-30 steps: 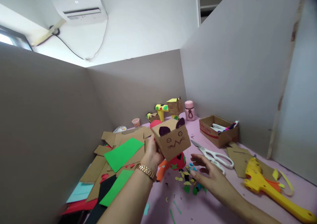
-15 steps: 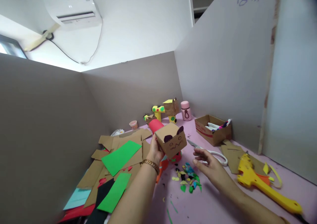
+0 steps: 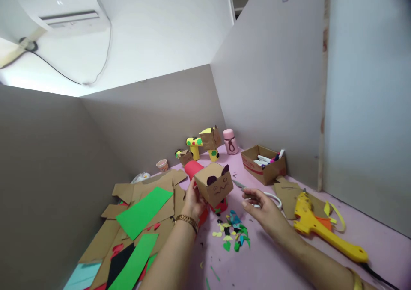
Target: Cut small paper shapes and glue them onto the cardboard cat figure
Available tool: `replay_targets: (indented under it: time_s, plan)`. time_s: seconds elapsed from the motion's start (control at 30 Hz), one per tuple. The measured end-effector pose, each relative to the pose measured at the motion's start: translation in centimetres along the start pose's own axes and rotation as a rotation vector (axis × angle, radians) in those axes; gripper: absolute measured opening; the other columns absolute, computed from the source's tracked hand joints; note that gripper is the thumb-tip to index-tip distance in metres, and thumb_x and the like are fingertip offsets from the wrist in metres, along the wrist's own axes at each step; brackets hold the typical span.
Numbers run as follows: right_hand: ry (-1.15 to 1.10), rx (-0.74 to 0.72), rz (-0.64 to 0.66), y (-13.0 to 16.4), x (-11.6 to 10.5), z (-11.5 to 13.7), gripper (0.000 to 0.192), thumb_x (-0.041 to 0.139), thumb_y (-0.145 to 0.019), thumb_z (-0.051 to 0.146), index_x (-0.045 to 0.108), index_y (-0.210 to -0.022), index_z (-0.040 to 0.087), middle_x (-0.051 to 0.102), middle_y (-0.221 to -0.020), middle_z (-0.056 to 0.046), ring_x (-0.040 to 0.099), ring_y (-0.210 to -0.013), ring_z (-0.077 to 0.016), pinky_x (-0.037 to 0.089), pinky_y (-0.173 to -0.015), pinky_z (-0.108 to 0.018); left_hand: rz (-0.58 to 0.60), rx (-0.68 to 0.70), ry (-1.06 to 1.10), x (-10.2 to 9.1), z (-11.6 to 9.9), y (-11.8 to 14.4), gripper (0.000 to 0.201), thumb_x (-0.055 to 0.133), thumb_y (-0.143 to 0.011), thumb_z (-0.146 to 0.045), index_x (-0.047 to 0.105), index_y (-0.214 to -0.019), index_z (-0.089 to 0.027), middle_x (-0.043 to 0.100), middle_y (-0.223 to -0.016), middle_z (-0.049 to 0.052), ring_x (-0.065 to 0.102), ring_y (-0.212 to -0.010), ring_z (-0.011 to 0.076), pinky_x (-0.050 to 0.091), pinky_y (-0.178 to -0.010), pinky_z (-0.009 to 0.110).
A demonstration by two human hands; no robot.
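Observation:
My left hand [image 3: 194, 201] is closed around the side of a cardboard animal figure [image 3: 214, 192]. Its box head carries a drawn face and dark ears, and a red tube body [image 3: 193, 167] extends behind it. Part of the figure is hidden by my hand and the head. My right hand [image 3: 261, 208] hovers over the scissors [image 3: 239, 184], fingers loosely spread and apparently holding nothing; it covers the middle of them. Below the head, small coloured scraps [image 3: 235, 231] lie in a pile on the pink tabletop [image 3: 257, 264].
Cardboard pieces and green sheets [image 3: 144, 213] cover the left side. A yellow glue gun [image 3: 324, 230] lies at right, near an open box [image 3: 265, 170] of markers. Further back stand a pink bottle [image 3: 230, 142], a paper cup [image 3: 162, 165] and a yellow cardboard animal [image 3: 210, 139]. Grey partitions [image 3: 160, 114] surround the table.
The camera has turned to the right, so the surroundings sit further left in view. My right hand now covers more of the scissors. The figure remains in my left hand.

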State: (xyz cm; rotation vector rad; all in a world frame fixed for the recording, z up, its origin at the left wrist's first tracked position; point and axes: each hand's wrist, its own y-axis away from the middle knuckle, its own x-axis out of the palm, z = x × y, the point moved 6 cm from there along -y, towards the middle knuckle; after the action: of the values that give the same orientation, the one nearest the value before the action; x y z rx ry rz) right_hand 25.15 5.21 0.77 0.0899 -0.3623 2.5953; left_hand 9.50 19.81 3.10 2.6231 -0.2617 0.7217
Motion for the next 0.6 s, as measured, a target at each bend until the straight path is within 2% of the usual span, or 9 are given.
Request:
replay_targets:
  time_s: [0.13,0.27,0.4,0.5,0.6]
  plan:
    - [-0.009,0.0,0.001,0.1,0.1,0.2,0.038,0.066,-0.072,0.038,0.059,-0.103,0.017,0.065,-0.101,-0.01,0.061,-0.088,-0.0231,0.051,-0.08,-0.037,0.008,-0.005,-0.065,-0.4,-0.2,0.3,0.037,0.047,-0.087,-0.045,0.06,-0.069,-0.016,0.062,-0.049,0.001,0.063,-0.047,0.0173,0.048,-0.049,0.026]
    - [-0.011,-0.005,0.0,0.2,0.0,0.3,0.035,0.064,-0.075,0.039,0.059,-0.102,0.018,0.065,-0.102,-0.011,0.06,-0.093,-0.0242,0.049,-0.084,-0.038,0.0,0.036,-0.117,-1.6,-0.7,1.2,0.038,0.045,-0.087,-0.048,0.059,-0.074,-0.016,0.064,-0.056,0.002,0.061,-0.047,0.0156,0.05,-0.051,0.028]
    - [-0.027,0.002,0.009,0.4,0.2,0.1,0.031,0.062,-0.076,0.038,0.059,-0.1,0.019,0.065,-0.099,-0.01,0.061,-0.093,-0.0252,0.05,-0.078,-0.037,-0.084,0.157,-0.191,-4.1,-0.8,2.8,0.03,0.04,-0.09,-0.043,0.058,-0.094,-0.019,0.068,-0.085,0.006,0.067,-0.07,0.0172,0.053,-0.059,0.03]
    - [-0.036,0.019,0.031,0.6,0.5,-0.2,0.029,0.062,-0.076,0.039,0.061,-0.096,0.019,0.066,-0.096,-0.008,0.062,-0.089,-0.0251,0.05,-0.074,-0.036,-0.12,0.257,-0.288,-5.7,0.0,4.0,0.013,0.054,-0.084,-0.025,0.057,-0.096,-0.02,0.066,-0.091,0.006,0.066,-0.082,0.0184,0.053,-0.066,0.029]
    - [-0.039,0.028,0.042,0.8,0.8,-0.3,0.028,0.063,-0.074,0.04,0.063,-0.092,0.019,0.067,-0.091,-0.007,0.063,-0.088,-0.0252,0.05,-0.074,-0.035,-0.068,0.347,-0.385,-5.8,0.8,4.4,0.034,0.07,-0.067,-0.007,0.059,-0.095,-0.021,0.066,-0.102,0.006,0.06,-0.104,0.0211,0.048,-0.083,0.025]
